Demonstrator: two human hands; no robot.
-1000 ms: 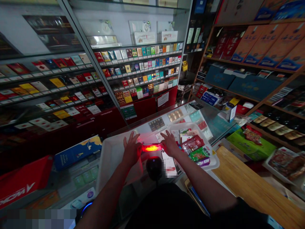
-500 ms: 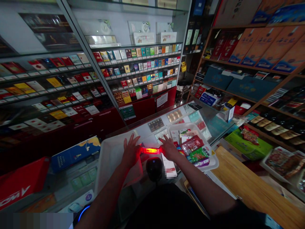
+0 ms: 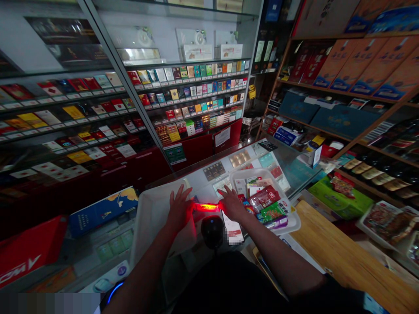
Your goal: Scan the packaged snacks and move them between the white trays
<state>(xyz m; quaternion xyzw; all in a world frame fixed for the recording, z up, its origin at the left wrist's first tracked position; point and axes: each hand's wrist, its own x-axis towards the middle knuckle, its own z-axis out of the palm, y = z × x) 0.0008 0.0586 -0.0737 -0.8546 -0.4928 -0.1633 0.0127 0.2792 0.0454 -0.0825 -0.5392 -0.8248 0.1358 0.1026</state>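
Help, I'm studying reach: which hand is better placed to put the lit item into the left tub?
Left, probably: the left hand holds one end of the item and shows over that tub; the right hand is nearer the snacks.

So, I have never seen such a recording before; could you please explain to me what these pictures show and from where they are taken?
There is no machine arm here: you see a person's own bare hands. A camera worn on the head looks forward and down, so the forearms reach in from the bottom.

The left hand and right hand hold a small packet between them. It glows too red to read, in front of what looks like a black barcode scanner.

On the glass counter are a white plastic tub at left, a smartphone, and a second tub at right, holding snack packets.
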